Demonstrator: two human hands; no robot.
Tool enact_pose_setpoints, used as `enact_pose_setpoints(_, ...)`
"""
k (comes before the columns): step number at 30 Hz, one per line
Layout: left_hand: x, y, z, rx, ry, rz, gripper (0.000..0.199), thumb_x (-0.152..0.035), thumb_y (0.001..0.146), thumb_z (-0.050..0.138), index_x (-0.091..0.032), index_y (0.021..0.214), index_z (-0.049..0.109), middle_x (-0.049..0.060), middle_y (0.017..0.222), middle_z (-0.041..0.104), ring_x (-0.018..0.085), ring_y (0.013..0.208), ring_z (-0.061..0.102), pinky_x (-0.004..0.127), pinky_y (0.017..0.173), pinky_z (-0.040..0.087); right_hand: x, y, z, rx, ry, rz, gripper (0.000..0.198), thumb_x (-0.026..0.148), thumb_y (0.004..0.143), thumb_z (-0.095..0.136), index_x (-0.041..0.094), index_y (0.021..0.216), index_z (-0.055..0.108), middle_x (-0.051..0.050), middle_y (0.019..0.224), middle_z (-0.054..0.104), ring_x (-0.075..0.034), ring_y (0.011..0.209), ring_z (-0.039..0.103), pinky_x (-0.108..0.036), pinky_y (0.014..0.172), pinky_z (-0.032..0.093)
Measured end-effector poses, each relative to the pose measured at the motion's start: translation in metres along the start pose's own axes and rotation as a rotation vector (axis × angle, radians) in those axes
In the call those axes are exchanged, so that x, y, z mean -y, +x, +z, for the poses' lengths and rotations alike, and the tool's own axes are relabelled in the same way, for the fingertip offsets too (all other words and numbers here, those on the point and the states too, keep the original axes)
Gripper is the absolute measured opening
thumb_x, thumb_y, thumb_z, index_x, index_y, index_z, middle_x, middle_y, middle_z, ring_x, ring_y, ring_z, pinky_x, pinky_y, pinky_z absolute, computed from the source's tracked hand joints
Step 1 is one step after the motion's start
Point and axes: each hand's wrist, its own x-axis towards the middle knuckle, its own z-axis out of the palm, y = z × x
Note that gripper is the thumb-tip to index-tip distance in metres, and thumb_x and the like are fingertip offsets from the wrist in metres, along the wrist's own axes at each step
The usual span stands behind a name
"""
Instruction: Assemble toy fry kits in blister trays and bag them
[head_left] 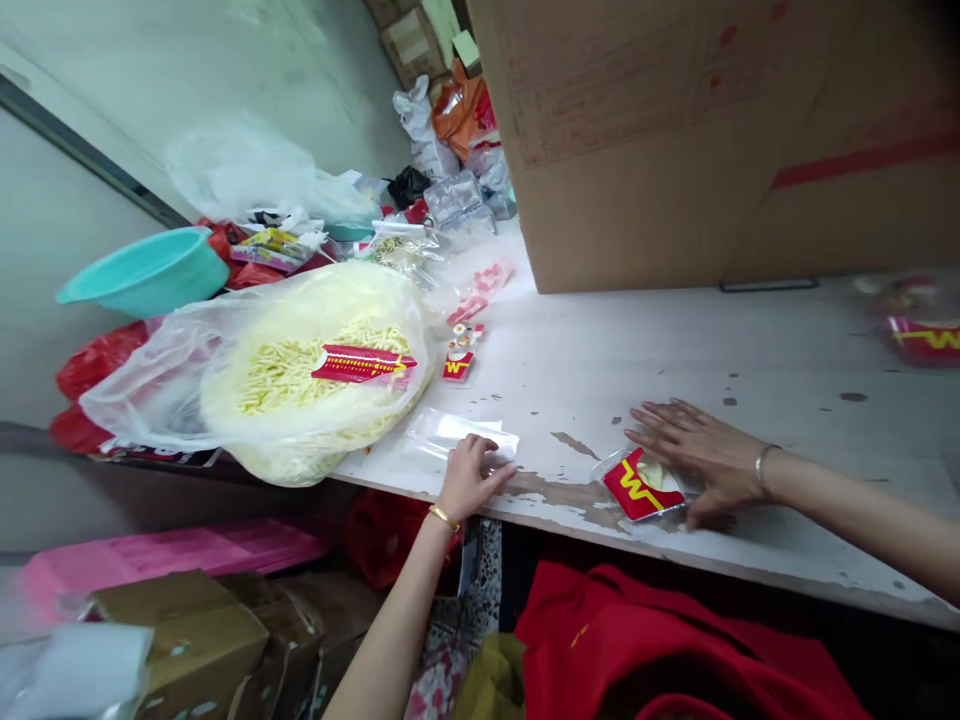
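My left hand (466, 478) rests on a stack of clear plastic bags (459, 436) near the front edge of the worn white table (637, 350), fingers pinching the top bag. My right hand (694, 450) lies flat, fingers spread, pressing on a small clear packet holding a red fry box with a yellow W (639, 486). A large clear bag full of yellow toy fries (315, 375) lies at the left, with a red fry box (362, 363) on top.
A big cardboard box (675, 140) stands at the back of the table. A teal basin (150, 270), red bags and clutter sit at the far left. Small packed items (459, 362) lie mid-table; another red packet (926, 335) is at the right. Cardboard boxes (187, 620) stand below.
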Motion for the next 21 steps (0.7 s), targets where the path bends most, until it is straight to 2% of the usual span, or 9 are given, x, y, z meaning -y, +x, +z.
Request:
enact_pose_setpoints(3,0.020,-0.012,0.013,0.006,0.075,-0.040,0.020,-0.039,0.087,0.055,-0.020,0.090,0.056,0.004,0.092,0.057,0.020,0.090,0.053,0.034,0.080,0.040,0.011,0.015,0.002,0.047,0.032,-0.045,0.108,0.074,0.059,0.063,0.022,0.147,0.027,-0.017,0.146,0.034,-0.041,0.133,0.027,-0.059,0.108,0.013)
enact_pose_setpoints(6,0.021,-0.012,0.024,-0.022,0.091,-0.053,0.017,-0.030,0.093,0.045,-0.019,0.086,0.056,0.004,0.088,0.057,0.019,0.089,0.053,0.033,0.078,0.038,0.025,0.023,0.001,0.051,0.044,-0.005,0.103,0.074,0.063,0.060,0.018,0.145,0.033,-0.020,0.132,0.048,-0.039,0.122,0.041,-0.056,0.103,0.024)
enact_pose_setpoints(9,0.002,-0.004,0.030,-0.021,0.039,-0.022,0.021,-0.029,0.093,0.043,-0.019,0.082,0.057,0.004,0.084,0.058,0.018,0.086,0.054,0.032,0.076,0.037,0.045,0.031,-0.008,0.001,0.043,0.054,0.097,0.069,0.068,0.059,0.015,0.144,0.034,-0.021,0.126,0.049,-0.037,0.114,0.045,-0.050,0.096,0.034)
enact_pose_setpoints(14,-0.046,0.014,0.041,0.045,-0.100,0.127,0.022,-0.031,0.093,0.045,-0.019,0.083,0.060,0.004,0.084,0.059,0.018,0.085,0.056,0.032,0.077,0.038,0.077,0.039,-0.026,-0.027,0.043,0.060,0.097,0.059,0.068,0.062,0.017,0.147,0.026,-0.018,0.123,0.049,-0.034,0.108,0.046,-0.046,0.093,0.034)
enact_pose_setpoints(18,-0.063,0.025,0.051,0.064,-0.331,0.156,0.027,-0.030,0.094,0.042,-0.017,0.080,0.060,0.004,0.079,0.057,0.015,0.077,0.055,0.028,0.071,0.042,0.077,0.027,-0.025,0.040,0.058,0.119,0.100,0.055,0.066,0.063,0.016,0.148,0.021,-0.016,0.117,0.052,-0.032,0.103,0.047,-0.044,0.089,0.035)
enact_pose_setpoints(21,-0.068,0.030,0.057,0.075,-0.400,0.226,0.027,-0.029,0.094,0.042,-0.017,0.082,0.063,0.004,0.079,0.057,0.014,0.075,0.054,0.026,0.069,0.044,0.075,0.018,-0.020,0.081,0.062,0.153,0.102,0.054,0.066,0.063,0.016,0.149,0.018,-0.015,0.113,0.054,-0.031,0.100,0.047,-0.043,0.088,0.034)
